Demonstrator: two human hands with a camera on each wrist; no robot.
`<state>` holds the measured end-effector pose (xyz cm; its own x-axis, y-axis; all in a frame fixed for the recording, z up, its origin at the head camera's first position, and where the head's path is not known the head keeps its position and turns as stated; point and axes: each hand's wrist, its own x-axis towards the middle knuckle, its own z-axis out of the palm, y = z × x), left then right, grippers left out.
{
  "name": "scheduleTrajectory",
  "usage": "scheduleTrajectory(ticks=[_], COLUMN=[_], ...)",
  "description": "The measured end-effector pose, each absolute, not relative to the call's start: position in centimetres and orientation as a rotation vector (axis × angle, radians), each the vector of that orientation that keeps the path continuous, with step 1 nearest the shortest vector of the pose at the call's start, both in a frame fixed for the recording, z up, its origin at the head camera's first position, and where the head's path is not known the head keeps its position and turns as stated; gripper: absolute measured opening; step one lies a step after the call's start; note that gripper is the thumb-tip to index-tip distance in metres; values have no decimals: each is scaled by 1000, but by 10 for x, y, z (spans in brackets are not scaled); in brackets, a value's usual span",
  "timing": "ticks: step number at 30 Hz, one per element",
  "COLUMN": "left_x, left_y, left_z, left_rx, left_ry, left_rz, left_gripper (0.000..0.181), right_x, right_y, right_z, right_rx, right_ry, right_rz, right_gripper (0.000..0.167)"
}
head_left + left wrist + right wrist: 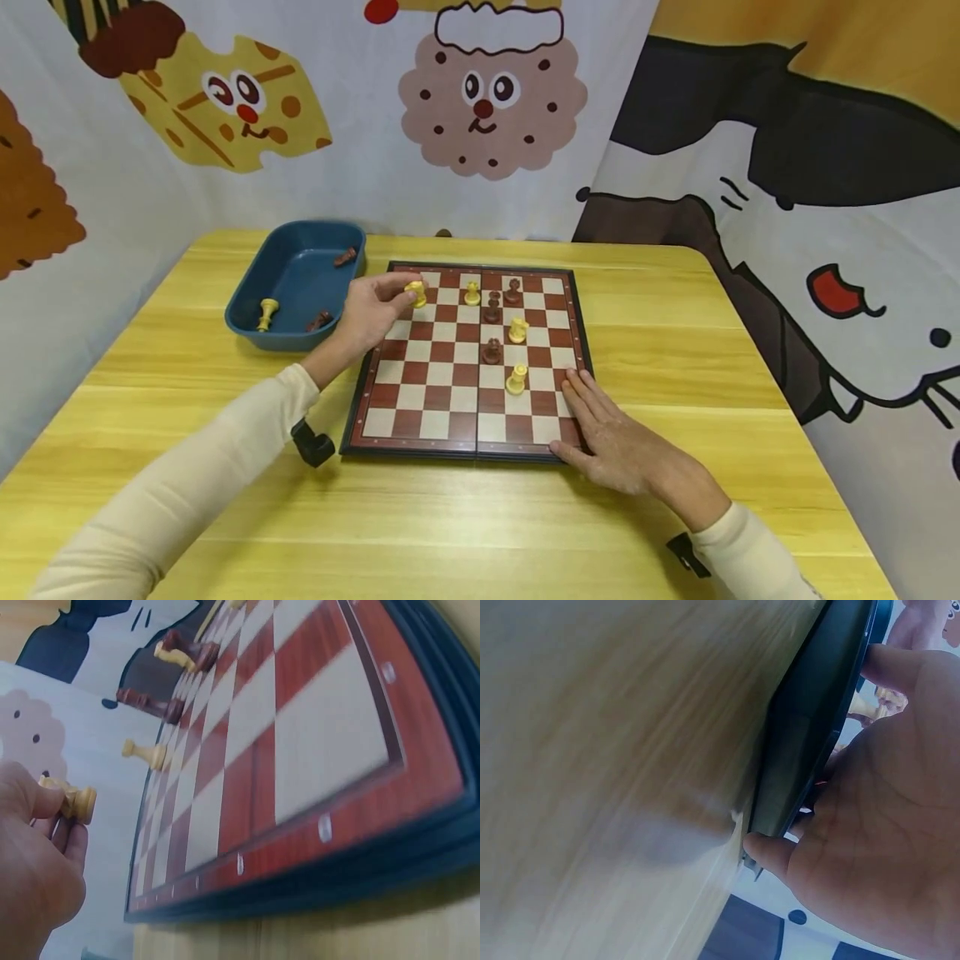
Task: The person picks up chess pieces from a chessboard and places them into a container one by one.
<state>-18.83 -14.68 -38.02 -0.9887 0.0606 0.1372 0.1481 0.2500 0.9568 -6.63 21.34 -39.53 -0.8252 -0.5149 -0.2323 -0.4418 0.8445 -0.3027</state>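
Note:
In the head view my left hand (369, 315) pinches a yellow chess piece (416, 293) over the far left corner of the chessboard (437, 400). The left wrist view shows the same hand (37, 862) with thumb and fingers around the yellow piece (75, 802), clear of the board surface. My right hand (626, 446) rests with extended fingers on the board's near right edge; in the right wrist view this hand (885, 825) touches the dark board rim (799, 742). On the board stand three yellow pieces, among them one (516, 379) near the right hand, and three dark ones, one (492, 351) near the middle.
A blue tray (296, 342) stands left of the board, with a yellow piece (267, 314) and two dark pieces, one (345, 257) at its far right, lying in it. The wooden table (450, 533) extends around the board. A printed cloth (360, 192) hangs behind.

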Motion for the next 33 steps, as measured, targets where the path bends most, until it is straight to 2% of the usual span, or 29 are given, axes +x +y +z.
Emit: scheduleTrajectory(ticks=[33], left_x=[-191], left_y=[-228], left_z=[-362], left_rx=[34], left_ry=[-2355], left_rz=[-1687], left_gripper=[29], right_x=[-67], right_y=[215], right_z=[-398], right_rx=[-740], right_ry=[2737], right_rz=[-352], right_gripper=[90])
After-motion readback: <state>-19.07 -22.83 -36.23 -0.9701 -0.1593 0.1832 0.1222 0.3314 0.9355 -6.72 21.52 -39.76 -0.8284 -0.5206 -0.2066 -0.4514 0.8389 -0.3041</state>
